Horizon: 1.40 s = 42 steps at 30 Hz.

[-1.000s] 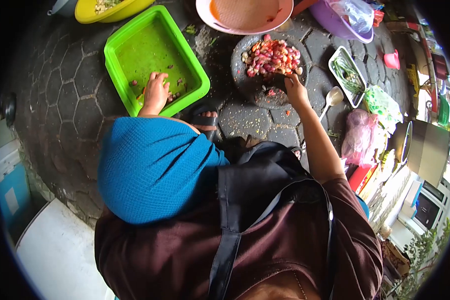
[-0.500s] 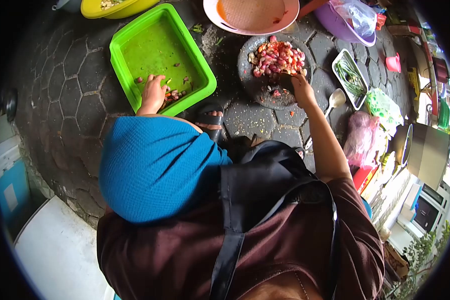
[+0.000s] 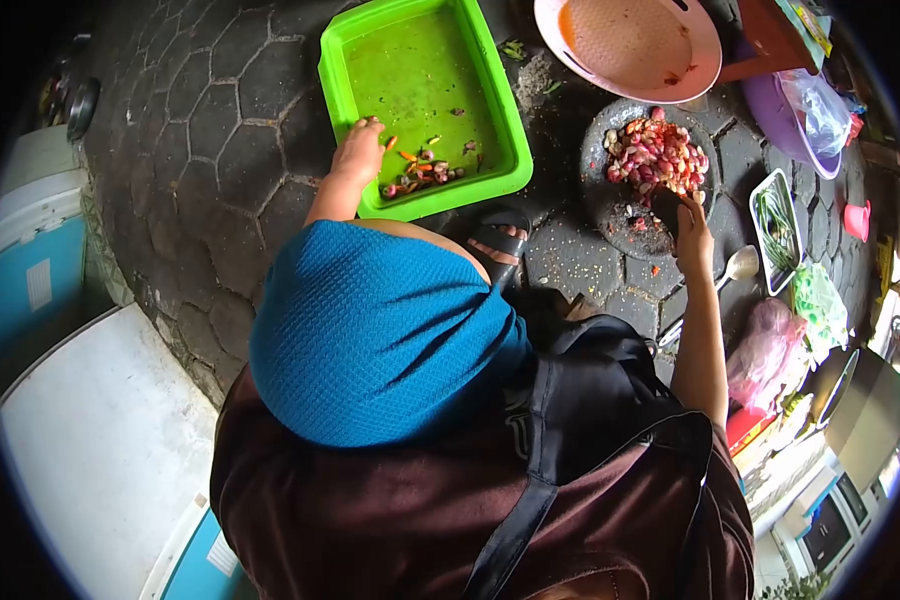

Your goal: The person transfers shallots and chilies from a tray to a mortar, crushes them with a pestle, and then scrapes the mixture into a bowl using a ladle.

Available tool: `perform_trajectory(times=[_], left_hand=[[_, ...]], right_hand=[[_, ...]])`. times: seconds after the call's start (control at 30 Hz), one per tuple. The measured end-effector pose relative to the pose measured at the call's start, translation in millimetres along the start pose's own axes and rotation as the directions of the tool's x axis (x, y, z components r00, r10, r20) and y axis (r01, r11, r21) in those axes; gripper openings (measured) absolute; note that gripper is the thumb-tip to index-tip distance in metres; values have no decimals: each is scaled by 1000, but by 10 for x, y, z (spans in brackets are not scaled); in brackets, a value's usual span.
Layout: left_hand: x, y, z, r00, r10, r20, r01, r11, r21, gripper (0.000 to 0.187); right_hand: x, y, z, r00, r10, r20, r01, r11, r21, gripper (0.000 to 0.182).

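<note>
My left hand (image 3: 358, 158) is at the left side wall of a green rectangular tray (image 3: 511, 110), fingers bent over its rim. Small shallots and bits of orange chilli (image 3: 432, 172) lie in the tray's near end. In my right hand (image 3: 695, 238) is a dark pestle (image 3: 666, 208), its end against a heap of shallots (image 3: 660, 155). The heap, mixed with red chilli pieces, sits in a round dark stone mortar (image 3: 602, 212) on the ground. How my right fingers wrap the pestle is partly hidden.
Beyond the mortar are a pink pan (image 3: 630, 45) and a purple basin (image 3: 785, 125). To the right lie a metal spoon (image 3: 741, 263), a white tray of long green beans (image 3: 776, 230) and plastic bags (image 3: 767, 345). My sandalled foot (image 3: 498, 245) stands near the green tray.
My left hand has moved from the bits inside the green tray to its left rim. The view has swung, so everything appears further right. My right hand stays at the mortar.
</note>
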<state>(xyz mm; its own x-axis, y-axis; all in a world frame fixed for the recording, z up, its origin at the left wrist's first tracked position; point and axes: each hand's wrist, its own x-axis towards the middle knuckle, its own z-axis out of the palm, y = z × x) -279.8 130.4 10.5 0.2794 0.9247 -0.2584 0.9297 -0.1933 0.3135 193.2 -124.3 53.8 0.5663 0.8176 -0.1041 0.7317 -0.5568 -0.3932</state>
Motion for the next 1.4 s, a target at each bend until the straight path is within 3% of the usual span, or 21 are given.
perform_trajectory(times=[0.07,0.1,0.2,0.33,0.37,0.47,0.57,0.67,0.73,0.8,0.93,1.0,1.03,1.13,1.2,1.23,1.33,1.4], left_hand=[[-38,144,33,999,48,20,-50,990,131,49],[-57,241,14,999,21,29,-26,988,153,61],[21,219,150,998,-7,70,-6,983,185,62],[173,10,255,998,50,31,-53,992,115,39],[140,-37,312,992,113,-63,-107,990,92,20],[85,-70,406,985,162,-67,-152,980,127,12],[59,-38,446,971,180,-155,-176,984,37,9],[42,422,353,969,180,-168,-201,973,-117,9],[59,868,383,896,404,-186,-444,831,-335,8],[-28,1467,411,801,574,-169,-579,674,-458,8],[-125,2391,653,535,836,-122,-806,463,-369,8],[-168,2752,772,459,887,55,-826,449,-341,11],[-189,2863,871,388,921,-26,-879,361,-313,11],[-198,3113,935,339,937,78,-919,348,-183,9],[-192,3156,902,448,877,172,-852,478,-213,9],[-145,3113,943,425,905,17,-881,418,-222,9],[-58,2995,928,530,848,5,-802,503,-321,12],[-57,2922,864,545,838,-11,-803,519,-294,15]], right_hand=[[-98,-228,-169,963,248,109,-265,948,178,34],[-142,-252,-184,968,235,89,-247,956,161,34],[-235,-291,-184,975,205,89,-217,964,155,34],[-306,-282,-100,969,230,94,-243,956,165,34],[-333,-261,-72,995,98,-1,-97,983,154,34],[-364,-385,-152,963,244,112,-262,946,191,34],[-394,-208,-77,981,189,37,-193,966,170,33],[-450,-217,-125,983,183,9,-181,963,199,31],[-463,-204,-146,980,200,26,-201,957,209,31],[-469,-176,-146,981,195,13,-194,963,188,32],[-490,-193,-165,982,185,29,-188,965,186,33],[-504,-223,-165,976,208,63,-216,961,176,34],[-505,-197,-128,980,188,61,-197,963,185,34],[-513,-203,-111,986,148,81,-162,961,225,34],[-499,-210,-137,986,136,98,-153,969,193,34],[-488,-245,-170,984,139,108,-158,969,189,34],[-422,-284,-189,995,74,63,-84,982,172,34],[-362,-327,-157,996,55,66,-62,991,117,35]])
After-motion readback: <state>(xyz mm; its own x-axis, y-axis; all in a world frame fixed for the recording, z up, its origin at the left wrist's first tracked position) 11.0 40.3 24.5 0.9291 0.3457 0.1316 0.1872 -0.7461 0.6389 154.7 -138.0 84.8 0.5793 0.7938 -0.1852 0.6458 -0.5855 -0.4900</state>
